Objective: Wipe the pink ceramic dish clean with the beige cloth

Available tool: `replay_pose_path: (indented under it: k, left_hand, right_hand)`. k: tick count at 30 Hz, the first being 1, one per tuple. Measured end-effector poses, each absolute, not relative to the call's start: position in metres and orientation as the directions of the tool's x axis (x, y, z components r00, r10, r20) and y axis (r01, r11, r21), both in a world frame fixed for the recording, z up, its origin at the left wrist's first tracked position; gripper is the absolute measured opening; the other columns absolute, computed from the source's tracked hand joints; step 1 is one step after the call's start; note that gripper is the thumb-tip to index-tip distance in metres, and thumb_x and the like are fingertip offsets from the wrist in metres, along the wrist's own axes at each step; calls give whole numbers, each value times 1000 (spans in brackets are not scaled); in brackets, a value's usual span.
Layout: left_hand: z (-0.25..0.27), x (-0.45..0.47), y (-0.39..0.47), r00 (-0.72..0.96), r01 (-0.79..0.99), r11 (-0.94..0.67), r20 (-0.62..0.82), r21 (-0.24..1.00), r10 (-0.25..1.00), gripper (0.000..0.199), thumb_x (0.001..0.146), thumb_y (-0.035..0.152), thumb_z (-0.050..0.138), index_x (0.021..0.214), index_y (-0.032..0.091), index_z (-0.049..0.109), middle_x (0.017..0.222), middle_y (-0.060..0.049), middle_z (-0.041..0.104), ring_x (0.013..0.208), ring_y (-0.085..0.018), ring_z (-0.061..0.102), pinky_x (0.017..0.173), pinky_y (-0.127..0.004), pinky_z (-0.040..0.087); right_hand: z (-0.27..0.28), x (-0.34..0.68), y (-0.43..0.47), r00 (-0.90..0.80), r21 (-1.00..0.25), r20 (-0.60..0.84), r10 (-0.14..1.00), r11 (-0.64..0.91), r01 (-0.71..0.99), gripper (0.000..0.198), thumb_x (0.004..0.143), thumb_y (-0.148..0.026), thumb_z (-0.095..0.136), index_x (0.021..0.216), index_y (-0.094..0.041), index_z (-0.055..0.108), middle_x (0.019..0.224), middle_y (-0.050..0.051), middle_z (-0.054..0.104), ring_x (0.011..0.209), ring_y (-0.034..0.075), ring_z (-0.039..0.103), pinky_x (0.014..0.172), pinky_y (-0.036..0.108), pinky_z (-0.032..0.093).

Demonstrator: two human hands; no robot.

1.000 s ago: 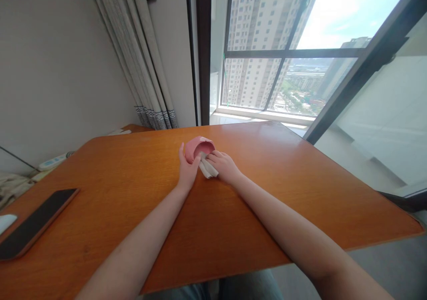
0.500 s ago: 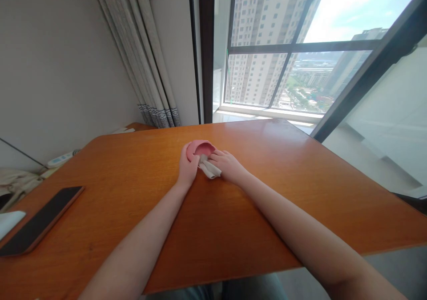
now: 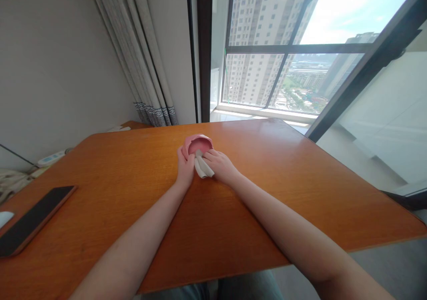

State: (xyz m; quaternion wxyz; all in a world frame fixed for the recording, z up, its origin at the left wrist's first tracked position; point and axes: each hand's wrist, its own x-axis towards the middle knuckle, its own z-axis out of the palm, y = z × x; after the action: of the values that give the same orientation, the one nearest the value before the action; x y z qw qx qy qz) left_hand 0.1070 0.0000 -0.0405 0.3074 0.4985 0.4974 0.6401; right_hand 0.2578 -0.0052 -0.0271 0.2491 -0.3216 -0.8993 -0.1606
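Observation:
A pink hollow thing [image 3: 197, 139] with a rounded rim sits near the middle of the wooden table [image 3: 140, 158], its opening towards me; its exact kind is unclear. Wrapped round its left side is my left hand [image 3: 184, 166], thumb at the near edge. My right hand [image 3: 223, 166] presses a pale cloth [image 3: 204, 169] against the lower right of the opening, fingers closed and partly hidden. The cloth's loose end hangs down between the two hands.
A long dark pad [image 3: 36, 220] with a brown edge lies at the table's left, beside part of a white object [image 3: 5, 218]. Behind the table are a grey curtain [image 3: 140, 64] and a large window [image 3: 267, 46]. The table's near edge is close to my lap.
The pink thing has tilted a little, so more of its inside shows. Both hands keep their hold, and the cloth's loose end has shifted slightly. The whole view has moved slightly.

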Motion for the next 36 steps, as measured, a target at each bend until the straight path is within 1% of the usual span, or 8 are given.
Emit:
replay_pose_path:
  k: [4,8,11,15,20,26,31,36]
  left_hand:
    - [-33,99,1,-228,223,-403,450,887,863,31,73,19,54,104,19,51,100,-4,58,93,-18,56,88,-33,45]
    - [-37,112,-5,-249,91,-387,397,918,883,49,74,29,62,119,21,43,119,-7,55,109,-21,54,95,-34,43]
    - [-37,120,-10,-237,15,-338,331,941,913,48,76,32,61,118,19,44,114,-8,57,104,-21,56,92,-35,45]
    - [-31,109,-7,-245,108,-326,343,939,907,34,76,27,56,108,18,52,101,-5,59,95,-20,58,90,-35,46]
    - [-32,95,5,-92,209,-366,391,907,916,40,74,24,57,113,18,55,107,-6,61,100,-21,57,94,-37,44]
    - [-48,117,1,-251,-25,-335,318,942,914,62,75,34,63,130,24,38,138,-8,43,128,-20,41,106,-32,34]
    - [-46,109,3,-217,17,-255,253,967,943,41,77,30,56,115,20,49,113,-6,58,107,-20,55,99,-36,41]
    - [-37,97,6,-188,176,-327,358,928,915,37,73,22,54,111,20,53,114,-6,57,109,-22,53,100,-37,40]
  right_hand:
    - [-25,267,-1,-677,172,562,475,734,657,15,92,-19,48,86,-18,61,87,6,59,86,17,46,72,29,36]
    - [-30,268,-1,-656,175,589,472,718,673,17,92,-18,47,85,-17,62,85,6,59,82,17,45,70,29,36]
    - [-33,262,-3,-644,161,597,478,715,681,18,93,-18,45,88,-16,62,87,7,59,81,17,45,69,30,36]
    - [-28,261,-3,-687,165,540,487,739,653,17,93,-19,44,90,-17,61,88,7,59,82,18,46,70,30,37]
    - [-25,273,3,-724,154,498,477,773,615,16,93,-18,46,92,-17,62,89,8,59,89,18,46,74,30,38]
    - [-29,266,-1,-670,103,512,537,736,669,15,91,-18,48,95,-15,63,88,8,60,85,19,46,74,31,39]
    - [-22,266,-4,-682,67,494,540,758,649,13,91,-18,50,93,-16,62,90,7,60,83,17,47,76,29,39]
    - [-19,276,0,-700,72,489,520,776,627,15,93,-23,48,91,-17,61,90,6,59,88,17,48,80,29,39]
